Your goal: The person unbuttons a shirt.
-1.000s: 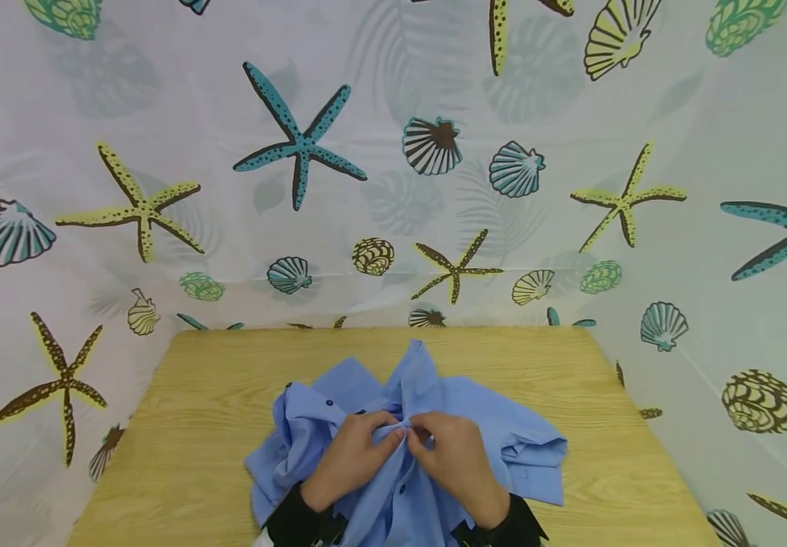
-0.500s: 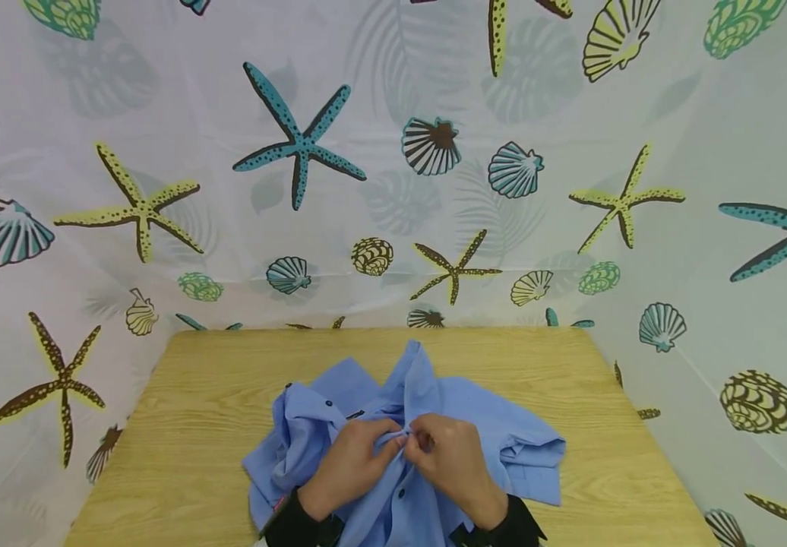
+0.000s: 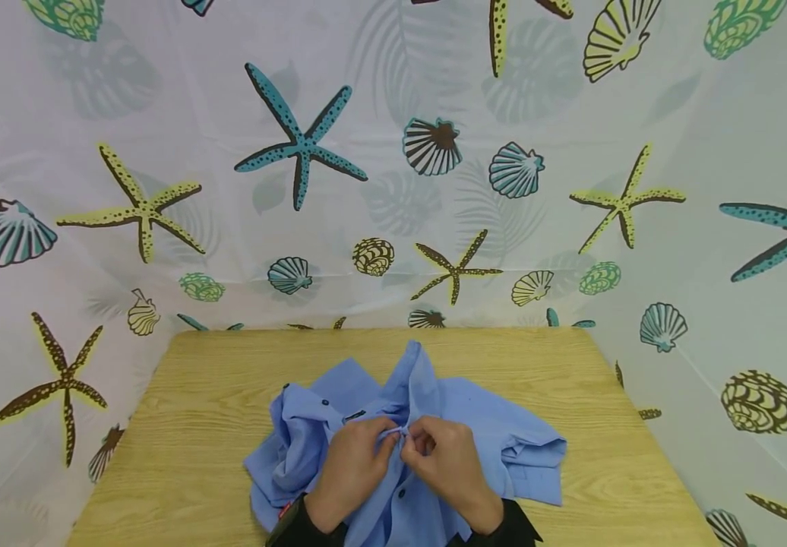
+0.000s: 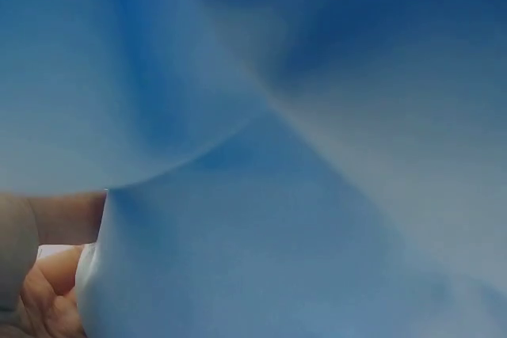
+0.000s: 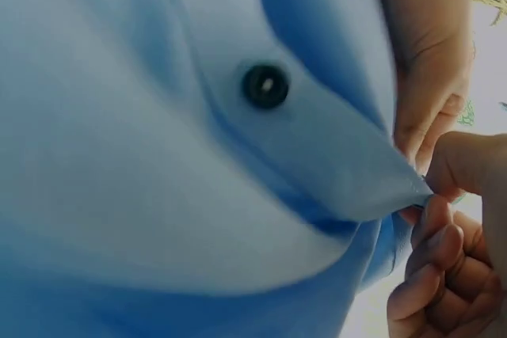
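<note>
Fingers [image 3: 388, 439] of both hands pinching crumpled light-blue cotton shirt [image 3: 475, 418] placket | step: buttoning, likely | next: steadying dark round button [image 5: 264, 85]

A light wooden desk [image 3: 195, 425] stands against a pale curtain [image 3: 393, 152] — printed with teal and yellow starfish and seashells — that wraps round behind and to both sides.

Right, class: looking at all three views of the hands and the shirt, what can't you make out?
- Head view: the point where the left hand and right hand pinch the shirt is too small to read.
- Left wrist view: cloth fills the blurred frame.
- Right wrist view: the button shows, but its hole doesn't.
</note>
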